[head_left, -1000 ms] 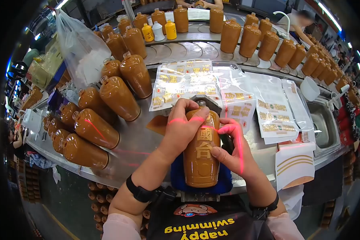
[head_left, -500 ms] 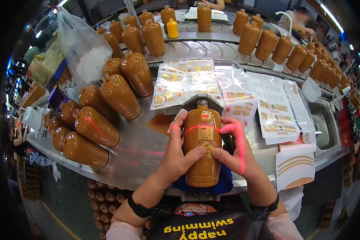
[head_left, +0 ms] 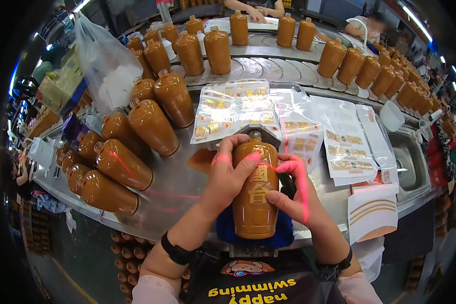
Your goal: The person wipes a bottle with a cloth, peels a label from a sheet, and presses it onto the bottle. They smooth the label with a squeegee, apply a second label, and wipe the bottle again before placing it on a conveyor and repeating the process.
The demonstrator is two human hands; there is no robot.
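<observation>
A glossy brown bottle (head_left: 256, 218) with gold characters down its front leans back on a blue cloth (head_left: 283, 230), its clear neck against a dark metal holder. My left hand (head_left: 228, 175) grips its left side, the thumb pressed on the small red emblem near the shoulder. On the other side, my right hand (head_left: 299, 195) holds the bottle, its thumb resting beside the lower gold character. A red laser line crosses both hands and the bottle. Behind the holder lies a shiny sheet of gold and red decals (head_left: 233, 109).
Several brown bottles (head_left: 152, 126) stand at left near a hanging plastic bag (head_left: 106, 71). More bottles ride the curved conveyor (head_left: 268, 61) at the back. Decal sheets (head_left: 339, 137) and a sink (head_left: 410, 157) are at right. Co-workers sit beyond the conveyor.
My left hand has slid up the bottle, its thumb moving from the lower character to the red emblem. My right hand stays nearly still. Bottles on the conveyor have shifted.
</observation>
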